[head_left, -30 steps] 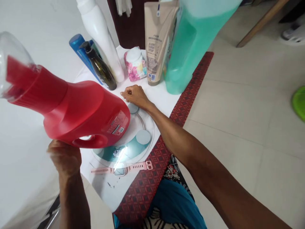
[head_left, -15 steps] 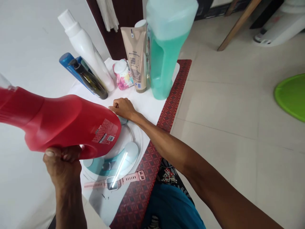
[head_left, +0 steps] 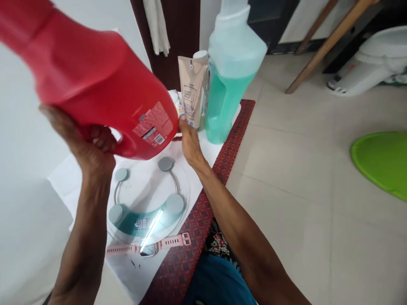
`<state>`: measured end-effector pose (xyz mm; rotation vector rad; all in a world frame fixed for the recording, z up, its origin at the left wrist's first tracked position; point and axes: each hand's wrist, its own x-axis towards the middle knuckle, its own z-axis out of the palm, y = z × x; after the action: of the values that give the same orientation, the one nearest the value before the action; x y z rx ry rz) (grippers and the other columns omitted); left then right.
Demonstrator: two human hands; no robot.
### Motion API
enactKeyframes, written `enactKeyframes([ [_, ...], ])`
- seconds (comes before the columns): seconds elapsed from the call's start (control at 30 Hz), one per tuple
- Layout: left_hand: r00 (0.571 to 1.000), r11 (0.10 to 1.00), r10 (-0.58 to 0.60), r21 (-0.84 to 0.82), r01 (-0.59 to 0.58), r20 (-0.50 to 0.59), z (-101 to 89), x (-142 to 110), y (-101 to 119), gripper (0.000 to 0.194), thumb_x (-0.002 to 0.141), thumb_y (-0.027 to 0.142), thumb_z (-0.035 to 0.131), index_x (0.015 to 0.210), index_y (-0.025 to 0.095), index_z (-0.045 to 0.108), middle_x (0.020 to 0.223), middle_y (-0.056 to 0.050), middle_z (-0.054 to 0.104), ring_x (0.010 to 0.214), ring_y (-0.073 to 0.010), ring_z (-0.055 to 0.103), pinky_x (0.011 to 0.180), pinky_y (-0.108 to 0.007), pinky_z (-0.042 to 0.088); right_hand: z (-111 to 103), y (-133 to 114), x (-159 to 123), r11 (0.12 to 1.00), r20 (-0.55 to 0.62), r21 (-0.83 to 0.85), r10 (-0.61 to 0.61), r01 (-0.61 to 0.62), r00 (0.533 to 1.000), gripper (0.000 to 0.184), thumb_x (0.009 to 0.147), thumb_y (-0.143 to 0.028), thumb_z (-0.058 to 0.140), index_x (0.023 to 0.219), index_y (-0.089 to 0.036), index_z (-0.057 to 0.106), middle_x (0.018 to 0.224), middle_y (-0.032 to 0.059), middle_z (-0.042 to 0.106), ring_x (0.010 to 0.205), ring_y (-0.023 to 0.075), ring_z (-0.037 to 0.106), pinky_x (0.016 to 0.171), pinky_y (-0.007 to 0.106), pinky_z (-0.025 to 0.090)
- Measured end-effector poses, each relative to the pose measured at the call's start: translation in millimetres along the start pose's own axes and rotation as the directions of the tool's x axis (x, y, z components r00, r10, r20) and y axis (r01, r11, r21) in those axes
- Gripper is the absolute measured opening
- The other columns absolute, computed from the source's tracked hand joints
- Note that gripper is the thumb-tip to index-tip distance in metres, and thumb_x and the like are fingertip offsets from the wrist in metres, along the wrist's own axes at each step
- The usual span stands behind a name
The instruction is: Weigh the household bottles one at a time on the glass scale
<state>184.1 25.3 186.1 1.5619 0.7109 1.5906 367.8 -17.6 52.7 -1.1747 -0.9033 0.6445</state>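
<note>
A big red detergent bottle (head_left: 104,80) is held up, tilted, above the table. My left hand (head_left: 85,144) is wrapped round its handle, some fingers passing through the handle opening. At the bottle's base is my right hand (head_left: 190,142), its thumb against the edge and its other fingers partly hidden behind the bottle. Below lies a round glass bathroom scale (head_left: 143,180) with a lit display. A pink-strapped smartwatch (head_left: 148,249) lies along the scale's near edge.
Behind stand a beige squeeze tube (head_left: 190,91) and a tall bottle of green liquid (head_left: 227,84). A red patterned mat edge (head_left: 203,212) borders the white table cover. On the floor to the right are a green plastic object (head_left: 381,163) and wooden legs (head_left: 327,48).
The red bottle has risen off the scale area, uncovering more of it. My right hand has moved to the bottle's base. The scale display now shows digits, and the view has shifted.
</note>
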Motion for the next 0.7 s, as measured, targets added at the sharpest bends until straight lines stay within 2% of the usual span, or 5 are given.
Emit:
enactKeyframes([
  [0.1,0.996,0.996,-0.083,0.03,0.082,0.039,11.9,16.2,-25.3,0.086,0.092,0.11,0.036,0.075,0.027,0.024,0.057,0.005,0.019,0.043,-0.0074,0.019,0.038,-0.027,0.017,-11.9,-23.0,-6.2,0.968,-0.049,-0.105,-0.234,0.228,0.971,0.084,0.109,-0.093,0.028,0.143,-0.032,0.076,0.148,0.0107,0.079,0.146,0.0328,0.069,0.122,0.055,0.059],
  [0.17,0.986,0.982,-0.156,0.117,0.149,0.054,16.2,23.2,-42.7,0.089,0.091,0.114,0.021,0.078,0.027,0.029,0.059,0.003,0.027,0.046,-0.0101,0.033,0.041,-0.029,0.026,-21.3,-30.6,-12.8,0.924,-0.056,-0.26,-0.303,0.28,0.951,0.08,0.11,-0.091,0.037,0.151,-0.032,0.073,0.157,0.0112,0.075,0.152,0.0346,0.066,0.129,0.06,0.054],
  [0.27,0.979,0.951,-0.2,0.247,0.185,0.037,23.0,30.5,-65.9,0.092,0.091,0.112,0.001,0.079,0.027,0.035,0.06,-0.001,0.036,0.055,-0.0155,0.053,0.046,-0.031,0.037,-31.5,-25.0,-25.1,0.862,-0.074,-0.442,-0.312,0.249,0.947,0.073,0.112,-0.083,0.05,0.158,-0.031,0.069,0.154,0.0148,0.075,0.142,0.036,0.071,0.121,0.062,0.061],
  [0.43,0.964,0.934,-0.261,0.263,0.242,0.039,37.8,35.9,-97.4,0.092,0.092,0.108,-0.009,0.078,0.028,0.034,0.056,0.0,0.037,0.056,-0.0172,0.059,0.047,-0.033,0.042,-33.3,-0.1,-33.6,0.776,-0.096,-0.587,-0.351,0.232,0.932,0.077,0.11,-0.078,0.06,0.169,-0.028,0.059,0.156,0.0208,0.07,0.144,0.0407,0.069,0.112,0.065,0.067],
  [0.7,0.942,0.9,-0.306,0.365,0.24,0.135,38.0,41.2,-142.3,0.091,0.098,0.107,0.008,0.078,0.026,0.043,0.065,-0.003,0.055,0.088,-0.0229,0.079,0.062,-0.034,0.053,-31.5,22.2,-33.0,0.799,-0.141,-0.573,-0.313,0.18,0.939,0.078,0.108,-0.073,0.065,0.167,-0.023,0.058,0.156,0.0233,0.069,0.14,0.0411,0.072,0.102,0.062,0.072],
])
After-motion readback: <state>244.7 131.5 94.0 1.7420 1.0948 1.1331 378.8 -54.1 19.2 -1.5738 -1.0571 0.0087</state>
